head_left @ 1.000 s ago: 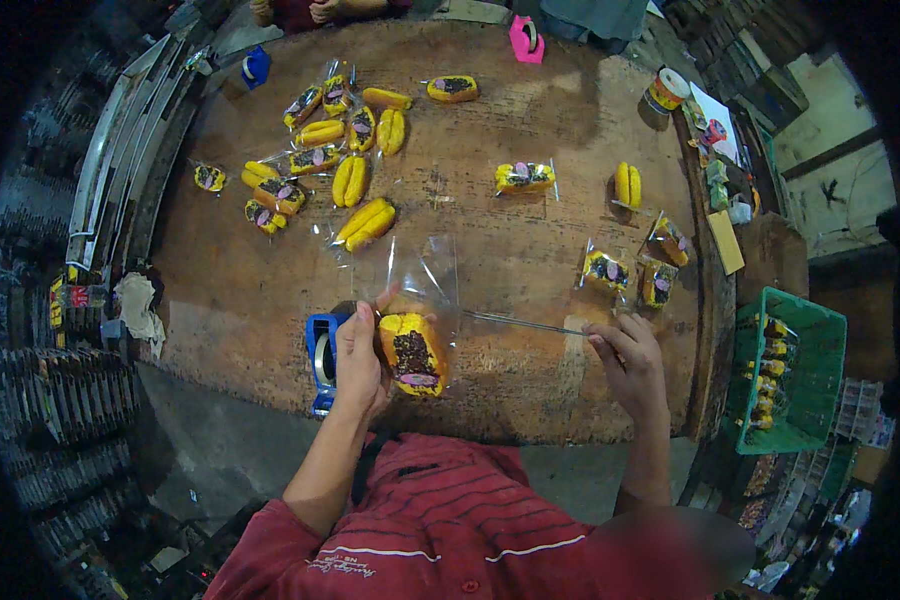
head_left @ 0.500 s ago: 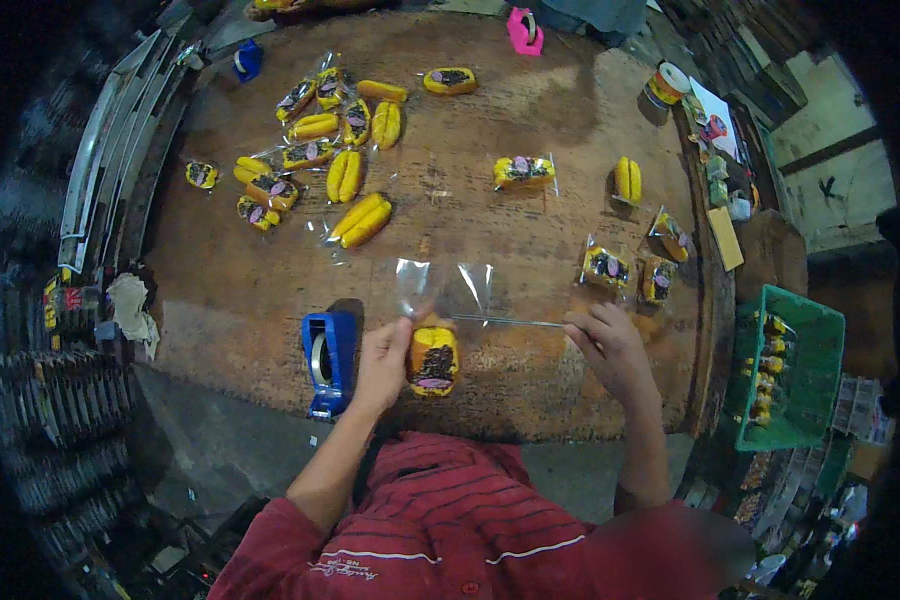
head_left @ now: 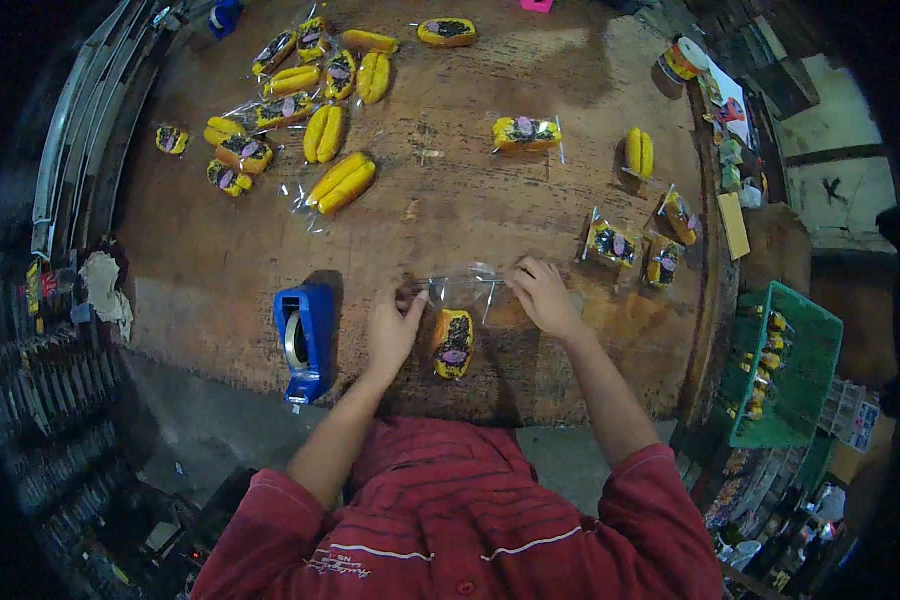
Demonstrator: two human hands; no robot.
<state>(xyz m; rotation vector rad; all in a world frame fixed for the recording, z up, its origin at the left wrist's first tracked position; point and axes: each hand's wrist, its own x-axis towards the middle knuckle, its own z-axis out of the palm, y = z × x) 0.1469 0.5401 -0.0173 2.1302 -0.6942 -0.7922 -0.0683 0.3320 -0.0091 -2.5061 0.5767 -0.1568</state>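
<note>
A yellow bun with a dark filling (head_left: 454,343) lies in a clear plastic bag (head_left: 460,292) on the wooden table (head_left: 440,200), close to its near edge. My left hand (head_left: 394,330) pinches the bag's open end at its left corner. My right hand (head_left: 542,294) pinches the same end at its right corner, so the plastic is stretched flat between them. A blue tape dispenser (head_left: 305,342) stands just left of my left hand.
Several wrapped and unwrapped yellow buns (head_left: 328,130) are heaped at the far left of the table, with single ones (head_left: 526,132) in the middle and bagged ones (head_left: 612,244) at the right. A green crate (head_left: 788,370) with packed buns stands right of the table.
The bagged bun has come down onto the table near the edge. My right hand has moved in from the right to the bag's open end, and both hands now hold that end flat.
</note>
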